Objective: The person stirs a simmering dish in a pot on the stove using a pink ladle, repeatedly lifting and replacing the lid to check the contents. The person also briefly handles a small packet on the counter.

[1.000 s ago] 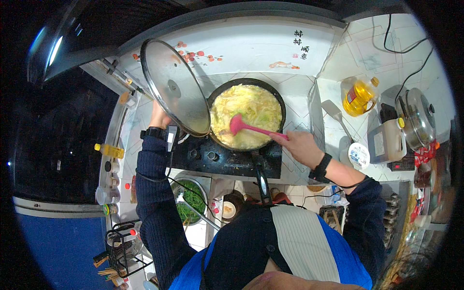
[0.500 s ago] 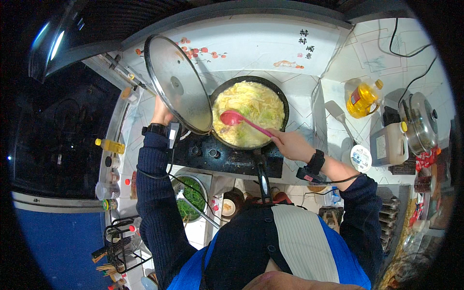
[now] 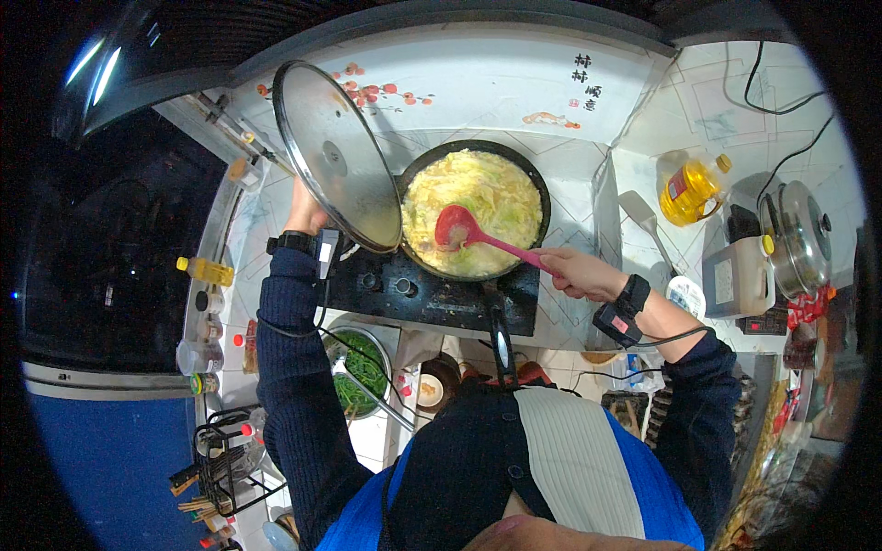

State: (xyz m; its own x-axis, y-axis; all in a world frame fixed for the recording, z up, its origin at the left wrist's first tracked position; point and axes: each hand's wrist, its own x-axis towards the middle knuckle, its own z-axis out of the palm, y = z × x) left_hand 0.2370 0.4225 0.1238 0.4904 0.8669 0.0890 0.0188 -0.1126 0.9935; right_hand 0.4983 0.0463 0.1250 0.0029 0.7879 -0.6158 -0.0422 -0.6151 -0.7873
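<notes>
My right hand (image 3: pixel 588 274) is closed around the handle of a pinkish-red ladle (image 3: pixel 457 226). The ladle's bowl is over the left-front part of the food, touching or just above it. Yellowish shredded food with pale green bits and broth (image 3: pixel 496 197) fills a black frying pan (image 3: pixel 545 174) on the stove. To the pan's left, my left hand (image 3: pixel 305 209) holds up a glass lid (image 3: pixel 338 151), tilted steeply with its lower rim near the pan's edge. The lid hides most of the left fingers.
The pan's long handle (image 3: pixel 502 344) points toward me over the black stove (image 3: pixel 432 298). A metal bowl of greens (image 3: pixel 360 375) stands at front left. On the right are an oil bottle (image 3: pixel 689 191), a spatula (image 3: pixel 648 225), a jug (image 3: pixel 740 275) and a lidded pot (image 3: pixel 799 234).
My right hand has moved right and slightly toward me. The ladle's bowl has shifted right over the food and turned. My left hand and the lid stay nearly where they were.
</notes>
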